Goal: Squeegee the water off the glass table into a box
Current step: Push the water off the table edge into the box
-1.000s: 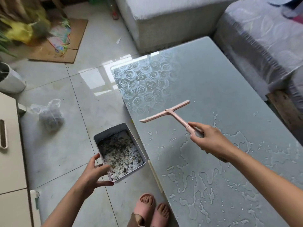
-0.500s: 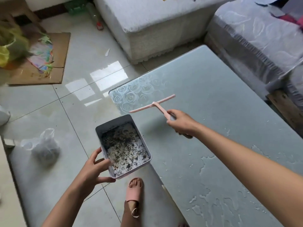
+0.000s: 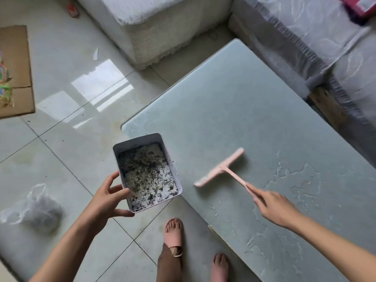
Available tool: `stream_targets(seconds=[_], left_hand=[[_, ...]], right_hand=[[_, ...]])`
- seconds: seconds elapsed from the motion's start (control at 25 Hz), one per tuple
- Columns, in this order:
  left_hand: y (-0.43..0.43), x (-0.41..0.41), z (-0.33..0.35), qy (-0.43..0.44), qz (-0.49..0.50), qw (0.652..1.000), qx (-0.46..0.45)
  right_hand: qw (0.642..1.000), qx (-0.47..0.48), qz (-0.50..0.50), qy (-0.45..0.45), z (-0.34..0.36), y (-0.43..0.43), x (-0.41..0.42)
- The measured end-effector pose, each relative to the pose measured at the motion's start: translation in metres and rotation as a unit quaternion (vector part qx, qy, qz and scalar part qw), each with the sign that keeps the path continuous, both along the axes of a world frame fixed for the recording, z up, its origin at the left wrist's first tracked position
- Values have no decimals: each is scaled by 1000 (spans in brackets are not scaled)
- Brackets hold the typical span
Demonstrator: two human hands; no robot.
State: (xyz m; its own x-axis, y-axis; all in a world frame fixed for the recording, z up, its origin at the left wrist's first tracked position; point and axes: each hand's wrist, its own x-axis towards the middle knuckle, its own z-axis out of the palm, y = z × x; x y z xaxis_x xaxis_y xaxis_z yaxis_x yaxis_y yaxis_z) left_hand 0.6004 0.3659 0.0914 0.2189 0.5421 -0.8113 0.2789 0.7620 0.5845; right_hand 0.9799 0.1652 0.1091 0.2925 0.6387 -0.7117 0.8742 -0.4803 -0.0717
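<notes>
Hands: two in view.
- Left hand [image 3: 107,200] grips the near left corner of the box [image 3: 138,141], thumb along the near short wall, fingers spread on the left long wall.
- Right hand [image 3: 276,206] is curled round the end of the squeegee [image 3: 221,168] handle, with the forefinger laid along it.

Squeegee: one, pink, T-shaped. The blade lies ahead and left of the right hand, over the desk [image 3: 234,98], between that hand and the box. Whether the blade touches the glass cannot be told.

Box: one, rectangular, pale-walled, open top. It is held level just beside the desk's left edge, with its right wall overlapping that edge. The bottom carries dark specks on white residue.

Water [image 3: 295,180]: irregular pools and streaks on the near right part of the glass, to the right of the blade and around the right forearm. The far part of the glass looks dry.

Feet: two, on the tiled floor [image 3: 61,149] below the box. One wears a pink slipper [image 3: 174,235].

Surroundings: one plastic bag [image 3: 38,208] on the floor at left, one cardboard sheet [image 3: 16,64] farther left, and a white sofa [image 3: 152,23] beyond the desk.
</notes>
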Motion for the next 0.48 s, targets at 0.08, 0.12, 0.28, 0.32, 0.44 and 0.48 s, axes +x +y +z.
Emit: stream_targets(seconds=[0.08, 0.12, 0.28, 0.32, 0.44, 0.48], left_hand=[[6, 17, 4, -5, -20, 1000, -6], [8, 24, 5, -8, -29, 1000, -7], [13, 61, 5, -11, -69, 998, -8], [14, 69, 3, -10, -79, 997, -8], [14, 95, -2, -13, -109, 994, -6], [15, 103, -3, -15, -117, 993, -5]], right_hand=[[999, -48, 10, -15, 28, -16, 19], [999, -42, 22, -14, 37, -11, 28], [994, 94, -46, -16, 35, 66, 70], [991, 112, -74, -10, 27, 89, 81], [983, 111, -144, -5, -2, 102, 93], [984, 101, -149, -6, -7, 87, 90]])
